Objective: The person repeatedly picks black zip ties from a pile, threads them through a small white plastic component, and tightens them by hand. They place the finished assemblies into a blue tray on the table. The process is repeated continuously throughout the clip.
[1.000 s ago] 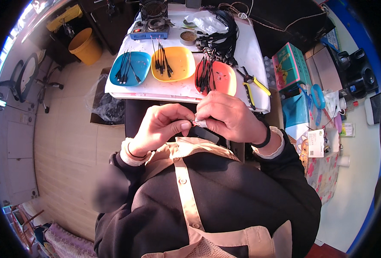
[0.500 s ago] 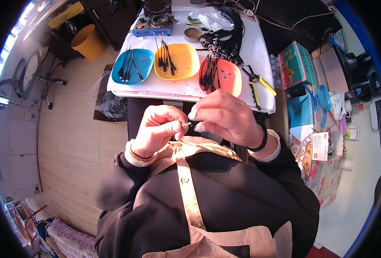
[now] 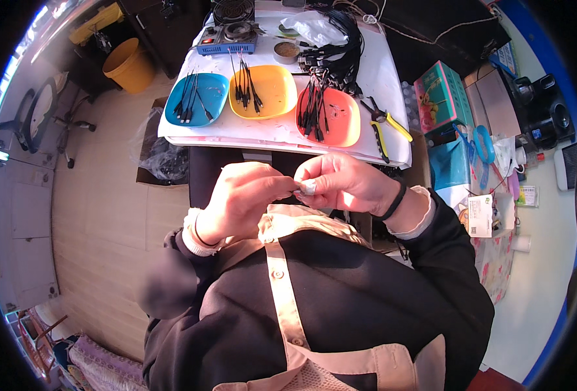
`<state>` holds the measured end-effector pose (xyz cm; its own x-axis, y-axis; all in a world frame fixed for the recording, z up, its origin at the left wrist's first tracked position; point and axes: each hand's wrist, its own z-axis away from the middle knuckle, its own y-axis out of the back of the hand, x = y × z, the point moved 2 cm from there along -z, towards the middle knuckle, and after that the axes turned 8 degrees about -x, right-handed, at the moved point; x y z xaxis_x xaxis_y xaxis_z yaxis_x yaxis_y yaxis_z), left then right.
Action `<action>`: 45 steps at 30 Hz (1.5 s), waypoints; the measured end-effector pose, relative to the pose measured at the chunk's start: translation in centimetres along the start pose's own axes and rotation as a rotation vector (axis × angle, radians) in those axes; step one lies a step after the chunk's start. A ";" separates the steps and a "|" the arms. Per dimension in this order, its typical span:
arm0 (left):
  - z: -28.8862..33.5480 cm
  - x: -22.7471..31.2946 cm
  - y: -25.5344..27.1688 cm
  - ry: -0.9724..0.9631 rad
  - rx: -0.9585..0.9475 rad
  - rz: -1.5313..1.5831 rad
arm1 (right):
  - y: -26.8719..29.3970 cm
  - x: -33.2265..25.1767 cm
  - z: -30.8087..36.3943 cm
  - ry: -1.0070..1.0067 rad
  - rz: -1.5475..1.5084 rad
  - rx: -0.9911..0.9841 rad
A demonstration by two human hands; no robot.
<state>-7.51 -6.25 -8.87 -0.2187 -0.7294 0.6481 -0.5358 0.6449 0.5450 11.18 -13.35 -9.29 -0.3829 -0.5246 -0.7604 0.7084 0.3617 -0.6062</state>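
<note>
White table [image 3: 393, 78] w/ blue, yellow, orange plates of cables. Left hand [image 3: 239, 202] & right hand [image 3: 347, 186] meet close to chest, fingertips pinched on small grey piece [image 3: 307, 188].

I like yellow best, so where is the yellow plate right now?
In the head view the yellow plate sits on the white table, up beyond both hands, between the blue plate and the orange plate.

small pale piece [image 3: 307, 188], pinched between both hands' fingertips
</note>
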 end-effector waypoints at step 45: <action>-0.1 -0.5 -0.6 0.568 0.078 1.106 | -0.8 -2.1 0.3 0.863 1.164 0.154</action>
<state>-6.99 -6.22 -9.50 -0.2095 0.4102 0.8876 -0.3403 0.8204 -0.4594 11.61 -12.75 -7.12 0.2496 0.6385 -0.7280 0.8942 0.1365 0.4263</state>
